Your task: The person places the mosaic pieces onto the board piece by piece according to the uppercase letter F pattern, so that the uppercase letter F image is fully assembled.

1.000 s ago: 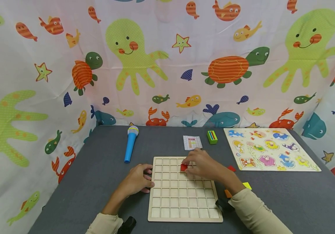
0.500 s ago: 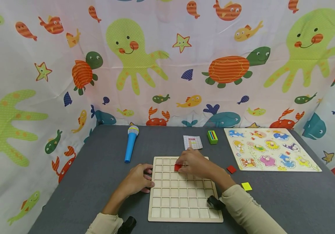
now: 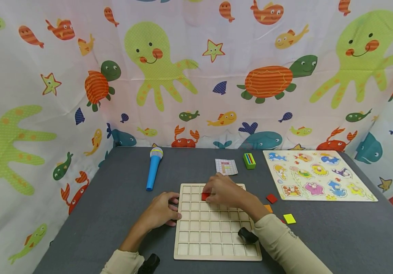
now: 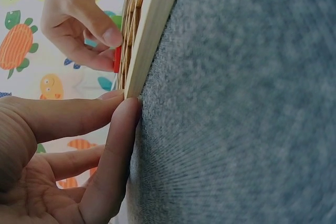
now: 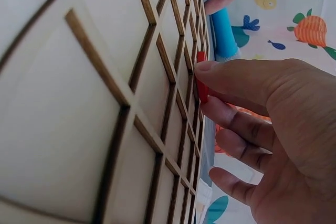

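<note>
A wooden grid board (image 3: 200,238) with square cells lies on the grey table. My right hand (image 3: 224,191) pinches a red square tile (image 3: 205,196) between thumb and fingers over the second row from the far edge. In the right wrist view the red tile (image 5: 201,77) is tilted against the grid's dividers, with the thumb (image 5: 226,74) on its face. My left hand (image 3: 160,210) grips the board's left edge; the left wrist view shows thumb and finger on either side of the wooden rim (image 4: 149,40).
Right of the board lie a red tile (image 3: 271,198), a yellow tile (image 3: 289,218) and an orange tile (image 3: 268,208). Behind it are a pattern card (image 3: 226,167), a small green box (image 3: 249,161) and a blue toy microphone (image 3: 153,169). An animal puzzle board (image 3: 320,176) lies at the far right.
My right hand has moved left along the board with the red tile, uncovering loose tiles by the forearm. My left hand has stayed at the board's edge.
</note>
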`<state>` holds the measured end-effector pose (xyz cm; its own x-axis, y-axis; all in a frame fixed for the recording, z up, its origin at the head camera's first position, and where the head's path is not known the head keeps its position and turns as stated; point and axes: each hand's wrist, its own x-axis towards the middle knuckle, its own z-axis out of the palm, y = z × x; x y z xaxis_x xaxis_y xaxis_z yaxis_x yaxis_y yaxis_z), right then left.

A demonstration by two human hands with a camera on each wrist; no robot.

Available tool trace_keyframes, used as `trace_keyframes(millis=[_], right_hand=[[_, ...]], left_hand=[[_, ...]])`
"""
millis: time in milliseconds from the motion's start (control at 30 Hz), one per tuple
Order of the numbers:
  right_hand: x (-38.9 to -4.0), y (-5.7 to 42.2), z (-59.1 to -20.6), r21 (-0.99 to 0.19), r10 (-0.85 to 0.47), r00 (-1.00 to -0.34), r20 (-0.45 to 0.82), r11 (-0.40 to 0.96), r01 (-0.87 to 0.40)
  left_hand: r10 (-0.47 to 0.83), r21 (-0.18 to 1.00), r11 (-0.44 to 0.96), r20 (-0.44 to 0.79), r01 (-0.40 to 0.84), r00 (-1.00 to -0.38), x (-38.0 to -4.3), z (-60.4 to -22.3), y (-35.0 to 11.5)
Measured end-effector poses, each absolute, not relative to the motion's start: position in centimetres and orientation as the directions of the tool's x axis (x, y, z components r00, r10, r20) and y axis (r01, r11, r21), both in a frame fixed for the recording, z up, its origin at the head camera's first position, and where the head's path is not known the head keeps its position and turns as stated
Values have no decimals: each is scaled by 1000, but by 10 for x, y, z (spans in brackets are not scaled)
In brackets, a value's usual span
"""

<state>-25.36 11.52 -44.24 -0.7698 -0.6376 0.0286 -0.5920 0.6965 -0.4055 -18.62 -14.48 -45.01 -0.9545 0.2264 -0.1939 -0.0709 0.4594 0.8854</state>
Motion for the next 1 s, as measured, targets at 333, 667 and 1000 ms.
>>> trace_keyframes(millis=[333,667,1000], right_hand=[[-254,113,-440,-415,-639,-769,21,694,-588],[-253,113,-440,-450,-645,-764,11,679,-580],[-252,115,-438,-440,-654,-756,34,669,-599]], left_hand=[[223,881,467,-199,-75,-954,-186,-450,-144],[225,885,459,-196,-74,-954,-185,-450,-145],[214,878,472,-197,-76,-957,-185,-448,-143]])
